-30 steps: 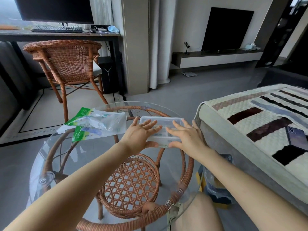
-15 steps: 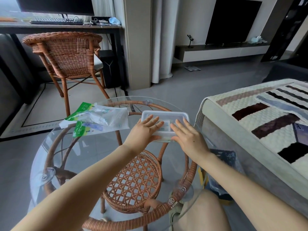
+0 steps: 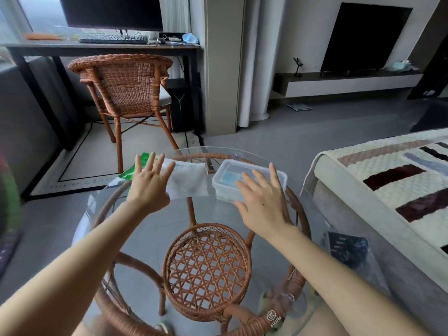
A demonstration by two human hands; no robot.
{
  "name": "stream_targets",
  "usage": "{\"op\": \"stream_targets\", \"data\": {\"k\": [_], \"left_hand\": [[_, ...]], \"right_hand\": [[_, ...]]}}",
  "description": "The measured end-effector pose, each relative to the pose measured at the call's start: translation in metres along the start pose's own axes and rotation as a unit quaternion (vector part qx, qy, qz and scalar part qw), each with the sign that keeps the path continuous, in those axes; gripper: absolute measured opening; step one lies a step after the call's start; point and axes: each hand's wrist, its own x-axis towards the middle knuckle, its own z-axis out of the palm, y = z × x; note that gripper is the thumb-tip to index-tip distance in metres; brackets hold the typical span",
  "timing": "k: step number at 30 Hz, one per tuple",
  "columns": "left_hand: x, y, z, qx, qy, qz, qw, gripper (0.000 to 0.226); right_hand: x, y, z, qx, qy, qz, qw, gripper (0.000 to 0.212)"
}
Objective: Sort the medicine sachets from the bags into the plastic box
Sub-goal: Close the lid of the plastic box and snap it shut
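Plastic box (image 3: pixel 221 191) (something blue inside) sits beside the bags (image 3: pixel 189 180) on the glass table (image 3: pixel 213 214); left hand (image 3: pixel 149 187) and right hand (image 3: pixel 263 207) are spread wide, holding nothing.

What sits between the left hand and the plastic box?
In the head view, a clear plastic bag lies on the glass table between the left hand and the plastic box.

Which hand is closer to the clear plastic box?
Right. The right hand is over the near edge of the plastic box, fingers spread; the left hand is off to its left, over the bags.
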Motion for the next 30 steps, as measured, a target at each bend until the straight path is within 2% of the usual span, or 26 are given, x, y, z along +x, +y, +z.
{"op": "stream_targets", "data": {"k": [2,5,7,10,12,15,19,21,23,26,27,30], "left_hand": [[0.003,-0.013,0.009,0.008,-0.051,0.015,0.999,0.068],[0.001,-0.018,0.019,-0.056,-0.085,0.018,0.995,0.055],[-0.003,-0.018,0.023,-0.092,-0.075,0.023,0.993,0.053],[-0.007,-0.024,0.025,-0.124,-0.07,0.029,0.989,0.057],[-0.011,-0.029,0.025,-0.131,-0.061,0.051,0.988,0.055],[-0.018,-0.036,0.018,-0.117,-0.048,0.109,0.986,0.045],[-0.028,-0.038,0.011,-0.05,-0.103,0.154,0.981,0.029],[-0.037,-0.037,0.009,-0.012,-0.112,0.168,0.979,0.027],[-0.048,-0.033,0.004,-0.002,-0.131,0.167,0.977,0.029],[-0.071,-0.027,-0.015,-0.027,-0.104,0.152,0.983,0.039],[-0.08,-0.025,-0.025,-0.056,-0.09,0.147,0.983,0.043],[-0.111,-0.013,-0.063,-0.168,-0.024,0.165,0.971,0.031]], "right_hand": [[0.005,-0.023,0.002,0.023,0.021,-0.024,0.999,0.044],[0.022,-0.057,0.014,0.068,0.018,-0.077,0.995,0.049],[0.038,-0.078,0.027,0.09,-0.042,-0.1,0.99,0.054],[0.063,-0.096,0.056,0.04,-0.144,-0.087,0.985,0.061],[0.075,-0.101,0.074,0.013,-0.184,-0.079,0.98,0.055],[0.079,-0.103,0.08,-0.018,-0.207,-0.118,0.971,0.038],[0.062,-0.102,0.066,-0.05,-0.164,-0.208,0.963,0.025],[0.05,-0.103,0.058,-0.068,-0.149,-0.248,0.955,0.024],[0.038,-0.104,0.044,-0.025,-0.147,-0.225,0.963,0.026],[0.012,-0.101,0.017,0.085,-0.156,-0.142,0.974,0.047],[0.003,-0.097,0.008,0.112,-0.122,-0.124,0.978,0.047],[-0.033,-0.074,-0.03,0.228,0.044,-0.05,0.971,0.02]]}}
